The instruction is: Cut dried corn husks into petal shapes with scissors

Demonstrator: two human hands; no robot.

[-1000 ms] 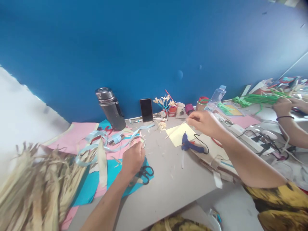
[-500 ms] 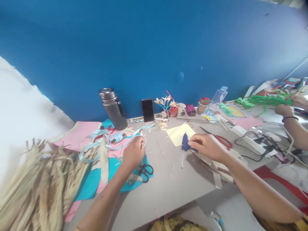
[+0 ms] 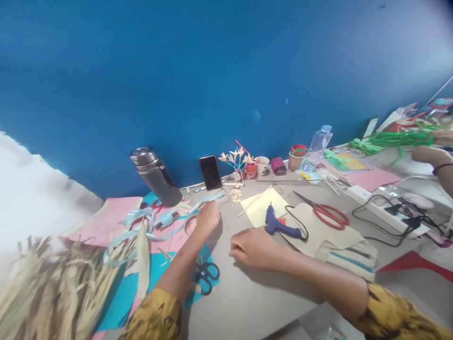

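My left hand is closed in a loose fist above the table, beside a roll of tape and pale blue ribbon. Whatever its fingers hold, if anything, is hidden. My right hand hovers low over the grey table, fingers curled together; I cannot make out anything in them. Just beyond it lies a blue glue gun, apart from the hand, its nozzle over yellow paper. Black-handled scissors rest below my left hand.
Dried corn husks fill the left front. A flask, a phone and husk flowers stand by the wall. Red-handled scissors and a power strip lie right. Another person's hand is at far right.
My right hand has moved left, away from the glue gun, which now lies in plain sight. My left hand stays closed, slightly further right. The view has shifted a little.
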